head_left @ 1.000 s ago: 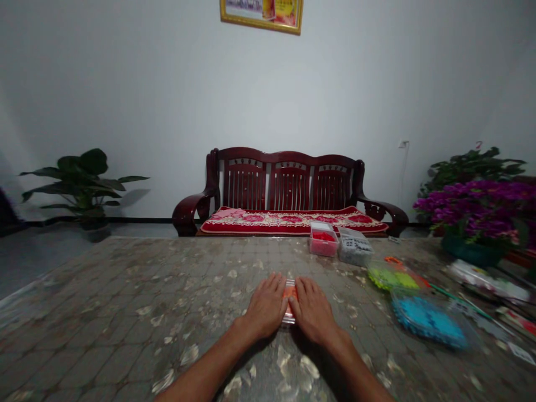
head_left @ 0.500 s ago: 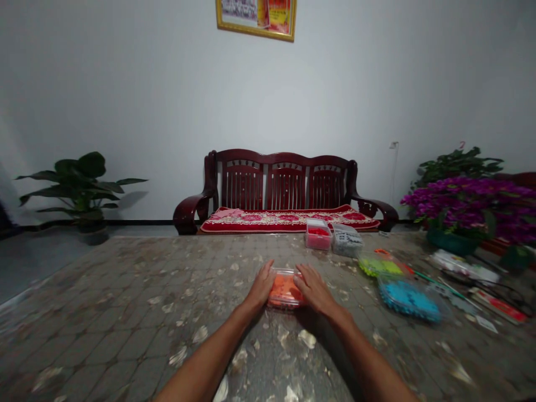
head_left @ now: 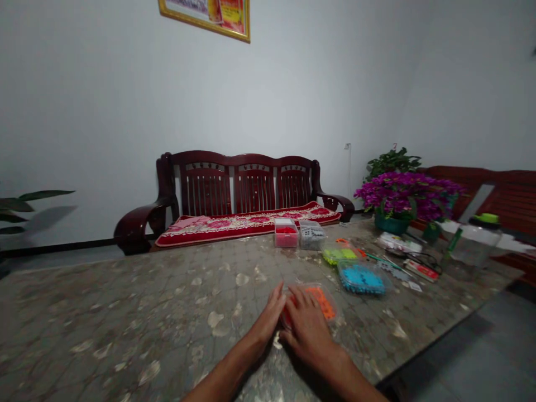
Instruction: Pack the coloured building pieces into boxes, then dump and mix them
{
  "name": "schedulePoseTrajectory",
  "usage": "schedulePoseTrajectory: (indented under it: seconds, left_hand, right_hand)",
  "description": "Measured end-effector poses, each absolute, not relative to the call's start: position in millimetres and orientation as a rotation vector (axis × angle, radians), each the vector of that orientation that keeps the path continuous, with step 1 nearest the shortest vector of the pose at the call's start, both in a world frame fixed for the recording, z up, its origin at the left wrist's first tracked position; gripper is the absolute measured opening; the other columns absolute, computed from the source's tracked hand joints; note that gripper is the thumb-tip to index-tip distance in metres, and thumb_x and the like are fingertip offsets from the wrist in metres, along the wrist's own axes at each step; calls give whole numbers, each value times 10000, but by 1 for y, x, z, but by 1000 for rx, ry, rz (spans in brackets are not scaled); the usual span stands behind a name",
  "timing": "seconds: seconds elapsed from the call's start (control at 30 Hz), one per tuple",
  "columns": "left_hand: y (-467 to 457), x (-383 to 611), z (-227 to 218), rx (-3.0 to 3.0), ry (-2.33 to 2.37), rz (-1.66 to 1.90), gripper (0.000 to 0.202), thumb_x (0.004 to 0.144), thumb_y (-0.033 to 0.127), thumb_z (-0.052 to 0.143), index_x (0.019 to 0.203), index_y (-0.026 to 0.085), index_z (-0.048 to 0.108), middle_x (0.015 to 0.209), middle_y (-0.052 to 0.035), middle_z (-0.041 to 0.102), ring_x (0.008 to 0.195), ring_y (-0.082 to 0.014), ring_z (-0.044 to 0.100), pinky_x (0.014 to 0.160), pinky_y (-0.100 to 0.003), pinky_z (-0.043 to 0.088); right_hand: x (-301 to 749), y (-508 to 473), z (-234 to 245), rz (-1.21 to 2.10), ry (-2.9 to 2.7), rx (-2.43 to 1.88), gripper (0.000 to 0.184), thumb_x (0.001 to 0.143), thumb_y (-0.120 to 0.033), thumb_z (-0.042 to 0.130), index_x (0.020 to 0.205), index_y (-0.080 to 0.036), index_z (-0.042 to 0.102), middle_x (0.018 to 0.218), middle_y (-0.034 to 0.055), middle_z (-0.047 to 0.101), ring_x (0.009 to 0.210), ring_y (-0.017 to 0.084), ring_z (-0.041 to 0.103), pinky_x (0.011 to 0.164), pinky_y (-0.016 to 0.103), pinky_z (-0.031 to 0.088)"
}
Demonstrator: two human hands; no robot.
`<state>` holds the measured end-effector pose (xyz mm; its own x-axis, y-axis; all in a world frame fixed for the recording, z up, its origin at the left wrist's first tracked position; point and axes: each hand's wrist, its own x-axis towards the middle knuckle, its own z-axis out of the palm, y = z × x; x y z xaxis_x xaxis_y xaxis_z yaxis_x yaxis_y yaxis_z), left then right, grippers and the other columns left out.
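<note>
A clear plastic box [head_left: 321,300] with orange pieces inside lies on the patterned tablecloth in front of me. My right hand [head_left: 307,319] rests over the left part of its lid, fingers stretched out and somewhat blurred. Along the box's left edge is my left hand [head_left: 269,319], its fingers straight and close to the right hand. Whether the left fingertips touch the box, I cannot tell. Part of the box is hidden beneath the right hand.
Beyond it stand boxes of blue pieces [head_left: 363,278], yellow-green pieces [head_left: 338,254], red pieces [head_left: 286,235] and grey pieces [head_left: 312,237]. At right are a bottle [head_left: 473,248], a red-and-white packet [head_left: 422,270] and purple flowers [head_left: 408,192]. A wooden sofa [head_left: 251,184] stands behind the table.
The view has turned to the right. The orange box has shifted right on the table, and my right hand has gone from its right side to the top of its left part.
</note>
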<state>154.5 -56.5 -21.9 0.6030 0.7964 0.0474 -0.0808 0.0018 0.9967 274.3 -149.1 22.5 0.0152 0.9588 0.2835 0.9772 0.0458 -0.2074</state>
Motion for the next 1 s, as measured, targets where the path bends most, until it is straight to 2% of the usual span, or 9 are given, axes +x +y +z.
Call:
schedulePoseTrajectory:
  seconds: [0.07,0.13,0.2,0.33,0.47,0.6,0.73,0.83,1.0]
  left_hand:
    - [-68,169,-21,1409,581,694,860,932,673,479,1610,183,282,1713,-108,201,1584,-266,181,1290,-420,170]
    - [-72,177,-20,1463,603,678,881,930,651,487,1618,157,247,1713,-126,193,1586,-265,172,1285,-415,178]
    - [-66,177,-20,1560,682,693,877,915,595,518,1606,118,265,1696,-165,233,1568,-278,235,1274,-414,207]
    - [-36,153,-20,1759,836,673,769,846,451,575,1511,88,441,1541,-222,485,1357,-314,543,1183,-452,372]
    - [-4,116,-20,1911,938,785,539,798,363,592,1296,166,652,1334,-146,666,1212,-287,632,1115,-440,444]
    - [14,84,-23,1996,1077,890,412,799,337,549,1146,190,715,1198,-117,722,1141,-282,661,1081,-450,468]
    - [21,70,-32,2000,1210,971,355,818,319,502,1077,218,723,1106,-84,740,1087,-266,680,1040,-443,498]
    - [23,72,-38,1986,1250,1010,359,826,317,483,1079,218,717,1098,-85,740,1077,-263,686,1030,-438,503]
    - [21,75,-38,1990,1231,1046,376,840,343,463,1098,211,702,1090,-102,733,1081,-277,682,1021,-449,502]
  right_hand:
    - [290,-161,21,-118,-1986,-1940,614,846,-277,661,1444,-205,544,1564,129,490,1449,346,408,1211,536,298]
    - [310,-172,18,-162,-1992,-1934,544,874,-223,604,1417,-226,570,1500,107,565,1386,306,492,1185,511,349]
    - [335,-182,12,-239,-1971,-1950,489,900,-211,559,1388,-236,596,1446,101,615,1333,287,547,1145,503,399]
    - [386,-195,-5,-483,-1830,-1979,440,912,-232,531,1340,-234,632,1375,107,667,1279,288,597,1088,501,450]
    - [425,-198,-17,-557,-1771,-1998,415,927,-284,505,1307,-230,664,1338,107,691,1248,298,618,1068,506,461]
    - [447,-202,-16,-470,-1716,-2039,465,882,-354,572,1330,-267,664,1388,104,659,1302,316,579,1118,523,416]
    - [435,-193,-6,-355,-1672,-2012,533,857,-437,624,1373,-307,638,1466,91,598,1399,348,485,1173,576,345]
    - [409,-155,2,-203,-1741,-1910,493,902,-378,557,1384,-301,628,1485,85,581,1406,312,481,1191,553,337]
    - [379,-40,12,-4,-1761,-1943,614,852,-226,542,1460,-146,535,1534,158,515,1429,276,460,1208,461,341]
